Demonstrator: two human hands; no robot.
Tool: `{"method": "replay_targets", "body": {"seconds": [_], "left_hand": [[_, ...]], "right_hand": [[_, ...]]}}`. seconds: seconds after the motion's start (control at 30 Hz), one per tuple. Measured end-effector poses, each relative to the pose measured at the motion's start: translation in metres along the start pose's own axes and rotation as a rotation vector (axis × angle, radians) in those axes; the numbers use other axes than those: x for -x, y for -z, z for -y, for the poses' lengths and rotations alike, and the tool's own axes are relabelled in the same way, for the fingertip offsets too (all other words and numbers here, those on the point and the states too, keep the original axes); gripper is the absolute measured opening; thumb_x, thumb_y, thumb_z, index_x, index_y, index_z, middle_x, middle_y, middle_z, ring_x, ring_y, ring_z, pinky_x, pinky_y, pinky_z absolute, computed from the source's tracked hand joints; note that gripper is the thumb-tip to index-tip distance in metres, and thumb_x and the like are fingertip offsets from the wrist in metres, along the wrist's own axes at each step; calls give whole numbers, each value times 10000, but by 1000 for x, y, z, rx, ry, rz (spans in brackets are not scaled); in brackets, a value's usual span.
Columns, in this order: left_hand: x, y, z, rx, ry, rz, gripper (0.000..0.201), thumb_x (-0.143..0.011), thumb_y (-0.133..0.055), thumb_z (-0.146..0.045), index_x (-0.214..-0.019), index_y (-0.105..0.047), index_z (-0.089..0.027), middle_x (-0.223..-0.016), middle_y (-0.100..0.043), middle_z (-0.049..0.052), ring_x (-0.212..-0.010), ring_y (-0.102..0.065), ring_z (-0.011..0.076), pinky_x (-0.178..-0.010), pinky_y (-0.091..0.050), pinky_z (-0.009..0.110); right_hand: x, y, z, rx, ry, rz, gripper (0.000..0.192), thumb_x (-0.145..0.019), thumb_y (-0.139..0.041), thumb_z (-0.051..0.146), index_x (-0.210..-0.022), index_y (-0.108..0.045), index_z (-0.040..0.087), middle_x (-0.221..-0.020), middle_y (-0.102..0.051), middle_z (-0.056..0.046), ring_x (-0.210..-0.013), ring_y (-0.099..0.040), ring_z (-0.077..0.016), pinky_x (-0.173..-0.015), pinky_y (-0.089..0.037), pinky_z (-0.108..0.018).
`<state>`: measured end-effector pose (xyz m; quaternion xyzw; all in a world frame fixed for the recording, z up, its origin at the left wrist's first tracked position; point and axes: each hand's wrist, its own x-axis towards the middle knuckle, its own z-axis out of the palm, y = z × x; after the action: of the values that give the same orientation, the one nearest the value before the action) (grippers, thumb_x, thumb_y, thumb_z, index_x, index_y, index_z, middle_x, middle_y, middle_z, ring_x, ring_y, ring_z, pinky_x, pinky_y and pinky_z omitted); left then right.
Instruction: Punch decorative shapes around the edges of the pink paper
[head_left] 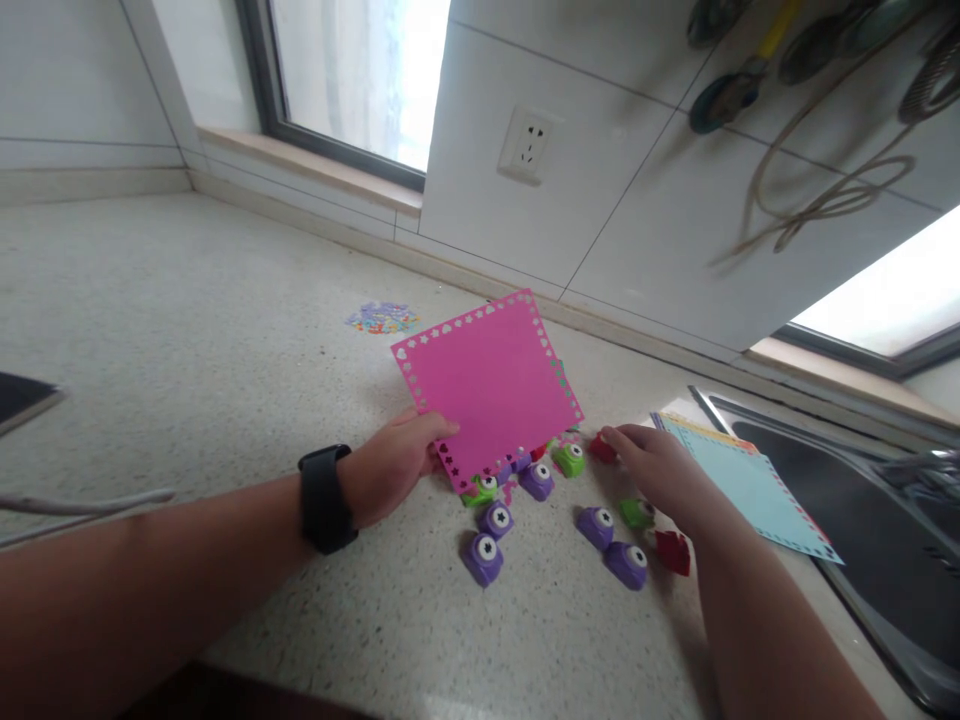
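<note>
A pink paper sheet with small shapes punched along its edges is held up by my left hand, thumb on top at the lower left edge. My right hand grips a red craft punch, its fingers closed on it; part of the punch is hidden. Purple punches and green punches stand on the counter below the sheet. Under my right wrist sits another red punch, beside a green one and two purple ones.
Light blue paper sheets lie at the right, overlapping the rim of a dark sink. A pile of coloured paper bits rests on the speckled counter behind. A dark flat object pokes in at the left.
</note>
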<state>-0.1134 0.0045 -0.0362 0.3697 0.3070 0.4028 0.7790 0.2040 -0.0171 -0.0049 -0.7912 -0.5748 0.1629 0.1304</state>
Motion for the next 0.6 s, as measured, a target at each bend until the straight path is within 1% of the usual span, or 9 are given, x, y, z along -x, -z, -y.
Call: {"method": "replay_targets", "body": {"seconds": [0.1,0.2,0.3,0.47,0.6], "left_hand": [[0,-2,-1,26,28,-2,203,-705,-697,-294,-844,-589,-193,-848,-731,52,-880,-693,222,-731,-553,338],[1,-3,-2,14,35,-7,236,-691,-700,-309,-864,-599,-183,-875,-742,69,-930,-698,242,-754,-552,355],[1,-3,-2,9,45,-1,278,-679,-713,-318,-900,-612,-182,-910,-754,74,-960,-698,246,-775,-550,359],[0,-3,-3,6,57,-12,376,-654,-733,-329,-970,-634,-151,-939,-760,93,-915,-698,243,-715,-522,336],[2,-4,-4,7,51,8,416,-647,-703,-288,-1030,-632,-139,-932,-753,93,-868,-691,230,-699,-501,325]], "right_hand": [[-2,-1,-4,4,23,-28,455,-915,-483,525,-921,-775,177,-792,-746,-119,-649,-659,-247,-604,-468,-381],[-3,0,-5,5,60,-50,428,-905,-502,499,-894,-787,180,-842,-763,-126,-737,-685,-275,-678,-489,-404],[-3,0,-4,-11,52,-61,402,-885,-528,485,-932,-792,185,-901,-772,-125,-783,-689,-289,-707,-493,-418],[-3,2,-3,-26,43,-86,395,-894,-513,472,-949,-781,187,-965,-768,-129,-875,-690,-313,-769,-490,-443],[-5,2,-4,-15,37,-133,382,-901,-507,468,-967,-748,179,-1001,-756,-138,-934,-685,-321,-808,-488,-449]]}}
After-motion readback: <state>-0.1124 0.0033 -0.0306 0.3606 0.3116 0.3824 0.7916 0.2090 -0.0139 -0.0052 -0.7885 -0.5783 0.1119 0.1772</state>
